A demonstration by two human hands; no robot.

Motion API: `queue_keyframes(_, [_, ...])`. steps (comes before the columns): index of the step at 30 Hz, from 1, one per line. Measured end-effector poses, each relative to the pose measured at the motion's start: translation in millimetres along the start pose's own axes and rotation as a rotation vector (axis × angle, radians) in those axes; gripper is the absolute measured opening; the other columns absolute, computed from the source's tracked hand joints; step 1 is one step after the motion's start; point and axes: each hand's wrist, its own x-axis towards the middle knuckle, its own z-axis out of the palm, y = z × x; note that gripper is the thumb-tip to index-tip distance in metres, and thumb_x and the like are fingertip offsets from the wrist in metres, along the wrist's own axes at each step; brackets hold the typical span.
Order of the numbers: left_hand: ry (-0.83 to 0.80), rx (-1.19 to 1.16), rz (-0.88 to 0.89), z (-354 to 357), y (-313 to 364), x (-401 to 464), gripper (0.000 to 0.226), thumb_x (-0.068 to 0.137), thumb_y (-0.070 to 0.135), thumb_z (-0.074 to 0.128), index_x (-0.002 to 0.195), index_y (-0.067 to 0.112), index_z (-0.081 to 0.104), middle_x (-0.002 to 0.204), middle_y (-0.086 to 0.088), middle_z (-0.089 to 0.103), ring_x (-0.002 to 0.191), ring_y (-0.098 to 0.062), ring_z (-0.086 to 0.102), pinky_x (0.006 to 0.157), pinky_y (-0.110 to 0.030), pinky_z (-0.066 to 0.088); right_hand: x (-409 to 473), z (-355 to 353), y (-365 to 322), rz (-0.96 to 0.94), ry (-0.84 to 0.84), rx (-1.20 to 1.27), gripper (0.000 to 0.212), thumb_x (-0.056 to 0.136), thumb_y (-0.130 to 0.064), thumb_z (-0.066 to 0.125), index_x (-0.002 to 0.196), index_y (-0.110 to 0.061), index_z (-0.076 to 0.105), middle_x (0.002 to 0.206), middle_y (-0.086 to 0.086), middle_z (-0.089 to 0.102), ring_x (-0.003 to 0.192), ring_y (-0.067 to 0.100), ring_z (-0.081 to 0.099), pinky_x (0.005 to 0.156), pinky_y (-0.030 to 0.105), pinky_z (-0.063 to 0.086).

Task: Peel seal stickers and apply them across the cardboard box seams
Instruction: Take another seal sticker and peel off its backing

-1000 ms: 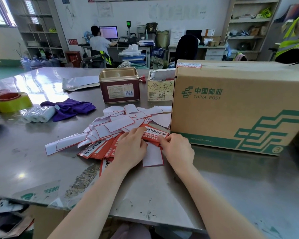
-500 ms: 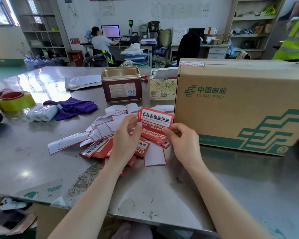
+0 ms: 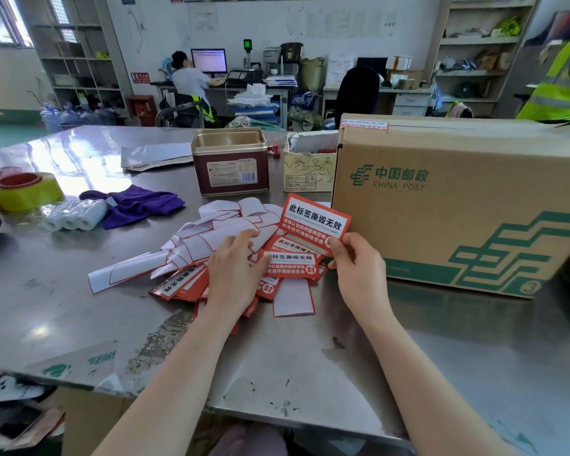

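A brown cardboard box (image 3: 458, 199) printed with green China Post marks stands on the right of the metal table (image 3: 79, 324). One red-and-white seal sticker (image 3: 364, 126) is stuck over its top left edge. My right hand (image 3: 356, 264) pinches a red seal sticker (image 3: 315, 222) by its lower right corner, held up just left of the box. My left hand (image 3: 236, 268) lies flat, fingers spread, on a pile of red stickers (image 3: 287, 268) and white peeled backings (image 3: 211, 238).
A maroon tin (image 3: 231, 166) and a small open carton (image 3: 308, 169) stand behind the pile. A purple cloth (image 3: 135, 202), white rolls (image 3: 74, 215) and a yellow tape roll (image 3: 23, 190) lie at the left. A person in a hi-vis vest (image 3: 560, 80) stands at the far right.
My left hand let go of the raised sticker and dropped onto the pile. My right hand now holds the sticker alone, shifted slightly right toward the box.
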Motion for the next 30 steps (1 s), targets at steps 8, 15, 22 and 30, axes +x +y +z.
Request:
queue_keyframes(8, [-0.118, -0.503, -0.023, -18, 16, -2, 0.021, 0.096, 0.028, 0.048, 0.114, 0.028, 0.059, 0.094, 0.01, 0.065, 0.09, -0.006, 0.063, 0.066, -0.014, 0.051, 1, 6, 6, -0.051, -0.113, -0.166, 0.024, 0.1, -0.021, 0.038, 0.102, -0.009, 0.059, 0.099, 0.002, 0.063, 0.085, 0.01, 0.055, 0.063, 0.013, 0.042])
queue_keyframes(15, [-0.184, -0.433, 0.008, -17, 17, -3, 0.037, 0.096, 0.029, 0.047, 0.132, 0.022, 0.052, 0.119, 0.007, 0.056, 0.107, -0.01, 0.056, 0.075, -0.015, 0.05, 1, 3, -6, 0.0, -0.117, -0.112, 0.024, 0.1, -0.022, 0.035, 0.106, -0.007, 0.053, 0.104, 0.004, 0.051, 0.079, 0.003, 0.049, 0.058, 0.007, 0.039])
queue_keyframes(22, [-0.355, -0.783, -0.183, -22, 17, -5, 0.012, 0.09, 0.024, 0.058, 0.096, 0.031, 0.067, 0.1, 0.001, 0.073, 0.088, -0.014, 0.068, 0.079, -0.029, 0.055, 2, 3, 0, -0.034, 0.055, -0.091, 0.022, 0.099, -0.025, 0.04, 0.106, -0.012, 0.056, 0.104, 0.002, 0.052, 0.088, 0.009, 0.052, 0.076, 0.02, 0.05])
queue_keyframes(30, [-0.616, -0.938, -0.254, -24, 20, -4, 0.015, 0.079, 0.022, 0.063, 0.087, 0.012, 0.071, 0.086, -0.005, 0.074, 0.064, -0.01, 0.063, 0.058, -0.017, 0.049, 2, -3, 0, -0.124, 0.259, -0.032, 0.016, 0.095, -0.017, 0.05, 0.108, -0.015, 0.058, 0.1, 0.001, 0.055, 0.087, 0.013, 0.056, 0.079, 0.032, 0.052])
